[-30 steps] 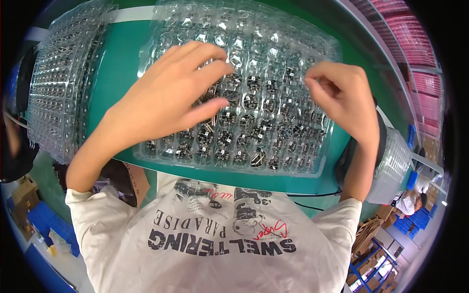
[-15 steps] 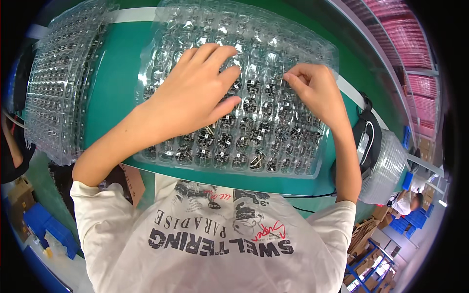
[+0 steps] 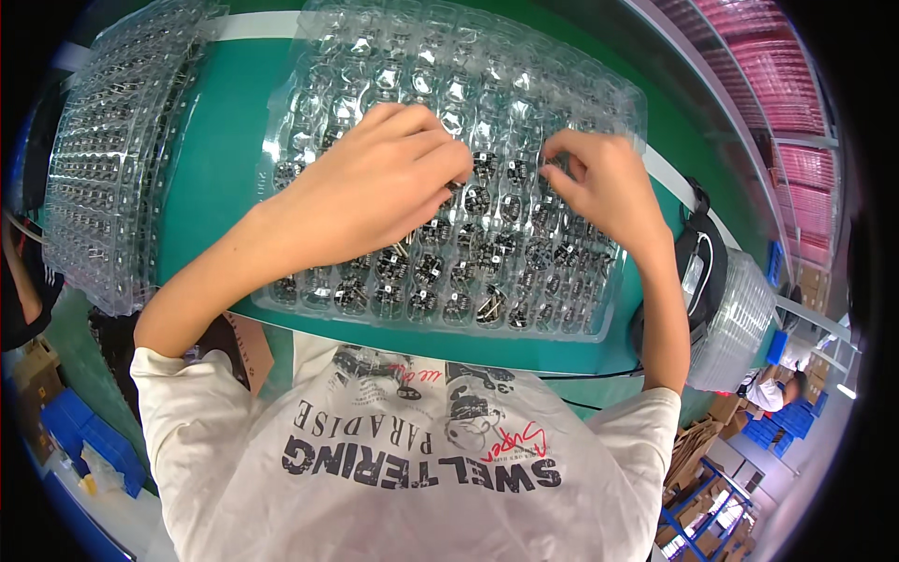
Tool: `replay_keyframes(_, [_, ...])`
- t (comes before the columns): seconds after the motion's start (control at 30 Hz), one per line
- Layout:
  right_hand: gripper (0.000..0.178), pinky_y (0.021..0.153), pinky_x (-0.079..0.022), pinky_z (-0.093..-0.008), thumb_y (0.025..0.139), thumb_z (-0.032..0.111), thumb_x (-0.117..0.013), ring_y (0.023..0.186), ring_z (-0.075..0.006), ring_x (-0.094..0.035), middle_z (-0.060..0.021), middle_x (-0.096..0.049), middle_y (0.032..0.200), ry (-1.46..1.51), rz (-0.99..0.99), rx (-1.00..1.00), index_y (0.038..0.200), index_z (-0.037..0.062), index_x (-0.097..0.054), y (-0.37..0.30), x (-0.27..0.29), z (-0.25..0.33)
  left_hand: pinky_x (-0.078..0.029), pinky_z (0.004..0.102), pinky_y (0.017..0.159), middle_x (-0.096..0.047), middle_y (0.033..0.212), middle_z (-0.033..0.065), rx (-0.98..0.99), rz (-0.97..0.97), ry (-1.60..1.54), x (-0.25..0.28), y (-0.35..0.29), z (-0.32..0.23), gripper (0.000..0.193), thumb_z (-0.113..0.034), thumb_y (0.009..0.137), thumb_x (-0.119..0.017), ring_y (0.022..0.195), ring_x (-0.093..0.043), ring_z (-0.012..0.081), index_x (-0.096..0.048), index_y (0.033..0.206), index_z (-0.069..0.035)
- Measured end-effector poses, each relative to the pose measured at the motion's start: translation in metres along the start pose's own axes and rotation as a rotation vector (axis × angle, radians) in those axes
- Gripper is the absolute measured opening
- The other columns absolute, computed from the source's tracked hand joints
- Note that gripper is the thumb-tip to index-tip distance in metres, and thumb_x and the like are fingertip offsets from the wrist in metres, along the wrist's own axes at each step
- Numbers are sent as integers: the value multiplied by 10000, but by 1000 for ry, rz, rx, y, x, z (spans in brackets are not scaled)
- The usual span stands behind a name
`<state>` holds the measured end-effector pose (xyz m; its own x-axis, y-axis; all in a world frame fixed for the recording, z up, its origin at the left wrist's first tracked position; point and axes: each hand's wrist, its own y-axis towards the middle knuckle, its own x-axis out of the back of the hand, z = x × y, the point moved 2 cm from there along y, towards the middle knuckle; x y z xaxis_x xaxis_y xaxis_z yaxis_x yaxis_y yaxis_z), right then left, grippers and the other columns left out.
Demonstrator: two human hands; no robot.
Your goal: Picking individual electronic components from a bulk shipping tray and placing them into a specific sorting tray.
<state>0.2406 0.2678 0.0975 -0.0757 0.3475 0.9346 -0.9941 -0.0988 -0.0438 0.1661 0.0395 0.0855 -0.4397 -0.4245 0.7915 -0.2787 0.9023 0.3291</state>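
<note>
A clear plastic blister tray [image 3: 449,330] lies on the green tabletop, its nearer pockets filled with small black circuit boards [image 3: 428,269]. Over the middle of the tray, my left hand [image 3: 389,178] has its fingers drawn together and bent down toward a pocket. Its fingertips are partly hidden, and whatever they hold cannot be made out. My right hand [image 3: 604,183] hovers above the right part of the tray. There the thumb and forefinger are bent with a gap between their tips, and nothing shows in it. Pockets toward the far side look free of boards.
A stack of similar filled trays [image 3: 112,178] rises at the left on the green tabletop [image 3: 220,122]. At the right are a black bag [image 3: 698,272] and stacked clear trays [image 3: 735,318]. Pink stacked sheets [image 3: 805,178] stand on shelving beyond. Another person [image 3: 773,389] is far right.
My left hand's spread fingers have curled in together over the tray. My right hand has shifted slightly down, and its thumb and forefinger have parted.
</note>
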Motion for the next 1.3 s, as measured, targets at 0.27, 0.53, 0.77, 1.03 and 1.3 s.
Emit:
replay_keyframes(0.27, [134, 582, -446, -322, 759, 69, -683, 608, -247, -561, -98, -591, 693, 81, -53, 52, 868, 2, -646, -25, 39, 30, -382, 441, 967, -552, 1139, 105, -18, 69, 26, 2, -4, 0, 408, -126, 783, -672, 1132, -485, 300, -555, 1170, -67])
replay_keyframes(0.53, [232, 709, -466, -351, 745, 56, -689, 843, -276, -565, -103, -574, 964, -52, -112, 214, 961, 0, -624, -17, -1, 39, -276, 495, 1082, -490, 1297, 138, -17, 60, 160, -20, 7, -8, 441, -222, 798, -669, 1260, -404, 333, -547, 1163, -6])
replay_keyframes(0.77, [142, 721, -434, -384, 693, 14, -692, 823, -283, -535, -93, -563, 881, -128, -60, 203, 819, 7, -626, -13, -12, 41, -351, 457, 981, -555, 1136, 137, 34, 38, 189, -36, 19, -10, 188, -122, 749, -661, 1125, -470, 308, -617, 891, -6])
replay_keyframes(1.03, [153, 674, -479, -343, 709, 39, -716, 755, -278, -601, -108, -617, 798, 416, 57, 261, 832, -15, -642, -21, 21, 48, -350, 463, 950, -571, 933, 94, 93, 60, 347, -37, 26, -15, 173, -54, 645, -644, 1031, -502, 283, -646, 815, -16])
replay_keyframes(1.3, [84, 730, -466, -293, 805, 30, -621, 793, -204, -607, -107, -645, 845, 351, -287, 56, 850, -41, -633, -3, 23, -2, -348, 482, 1007, -584, 1023, 74, -31, -166, 291, -30, 19, -16, 154, -63, 683, -636, 1082, -508, 237, -588, 825, -29])
